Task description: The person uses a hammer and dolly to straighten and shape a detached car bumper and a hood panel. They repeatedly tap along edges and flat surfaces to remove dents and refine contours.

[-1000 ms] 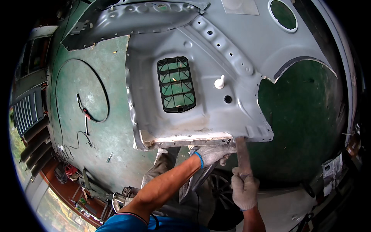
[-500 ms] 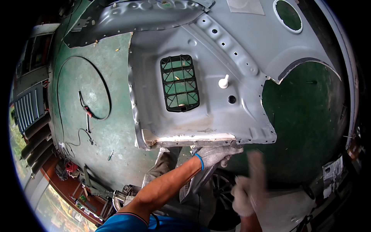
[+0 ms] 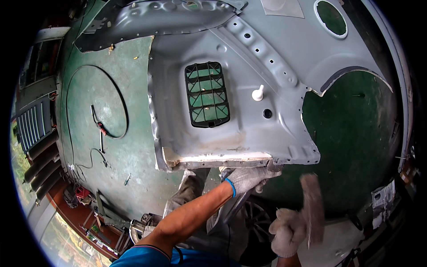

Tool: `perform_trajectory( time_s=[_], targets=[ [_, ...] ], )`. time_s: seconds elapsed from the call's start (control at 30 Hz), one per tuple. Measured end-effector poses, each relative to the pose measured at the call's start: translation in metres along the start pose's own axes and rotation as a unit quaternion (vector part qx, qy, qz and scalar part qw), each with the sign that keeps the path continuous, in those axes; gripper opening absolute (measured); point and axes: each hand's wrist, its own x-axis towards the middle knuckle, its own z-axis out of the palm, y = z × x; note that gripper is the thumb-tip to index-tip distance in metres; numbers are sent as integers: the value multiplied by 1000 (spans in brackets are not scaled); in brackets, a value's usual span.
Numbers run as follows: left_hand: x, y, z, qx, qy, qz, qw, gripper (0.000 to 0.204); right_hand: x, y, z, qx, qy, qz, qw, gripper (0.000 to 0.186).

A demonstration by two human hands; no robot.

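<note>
A grey stamped metal panel (image 3: 247, 133) spans the upper middle, with a black grid insert (image 3: 207, 89), a white plug (image 3: 258, 93) and a pale strip (image 3: 222, 157) along its near edge. My left hand (image 3: 249, 180), gloved, has curled fingers under that edge, around what looks like a small metal piece (image 3: 274, 167), partly hidden. My right hand (image 3: 287, 231), also gloved, grips a hammer-like tool (image 3: 312, 204), lower right, apart from the panel and blurred by motion.
Green floor (image 3: 111, 178) surrounds the panel, with a looped black hose (image 3: 122, 100) and tools at left. A slatted grey part (image 3: 32, 130) lies beside them. A wheel (image 3: 255, 222) and pale body panel (image 3: 336, 240) are below me; scrap metal (image 3: 382, 200) lies right.
The hammer-like tool has come away from the panel edge, downward and rightward, with my right hand. My left hand stays at the edge, shifted only slightly in view.
</note>
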Motion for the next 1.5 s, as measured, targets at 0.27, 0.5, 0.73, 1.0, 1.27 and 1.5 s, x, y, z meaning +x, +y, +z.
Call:
perform_trajectory(
  time_s=[0.27,0.5,0.73,1.0,1.27,1.5],
  targets=[
    [-5,-6,-2,-62,5,8,998,36,12,-5,5,-16,-24,192,981,17],
    [2,-19,-2,-37,5,37,999,38,4,24,6,-70,-36,65,995,22],
    [-1,-21,2,-89,29,6,996,36,6,9,11,150,-9,199,968,29],
    [4,-37,0,-118,36,-7,992,42,1,18,5,120,-39,127,984,21],
    [8,-27,-17,-10,-7,85,996,37,8,-6,13,-3,-48,-43,998,21],
    [17,-56,-11,-2,12,156,988,41,8,7,14,-29,-99,154,983,24]
  ],
)
